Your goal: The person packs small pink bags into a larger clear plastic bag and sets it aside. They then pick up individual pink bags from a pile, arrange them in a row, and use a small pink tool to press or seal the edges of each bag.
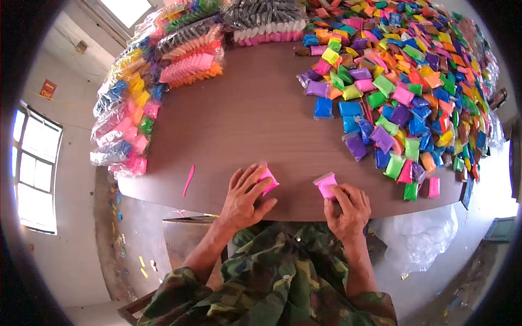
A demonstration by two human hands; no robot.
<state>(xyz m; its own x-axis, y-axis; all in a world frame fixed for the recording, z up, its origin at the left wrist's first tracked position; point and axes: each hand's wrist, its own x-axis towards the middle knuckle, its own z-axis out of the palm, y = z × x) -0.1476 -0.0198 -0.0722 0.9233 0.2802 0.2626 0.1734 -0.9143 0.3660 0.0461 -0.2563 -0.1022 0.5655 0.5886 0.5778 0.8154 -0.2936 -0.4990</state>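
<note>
Near the front edge of the brown table point(239, 119), my left hand point(243, 196) rests with its fingers on a small pink packet point(268, 180), its thumb apart from it. To the right, my right hand point(348, 209) has thumb and fingers closed on the lower end of another pink packet point(325, 185) with a clear wrapper edge at its top. The two packets lie apart, with brown tabletop between them.
A large heap of mixed coloured packets point(402, 98) covers the right side. Bagged rows of packets point(187, 68) stand at the back left and along the left edge. A thin pink strip point(188, 180) lies left of my left hand.
</note>
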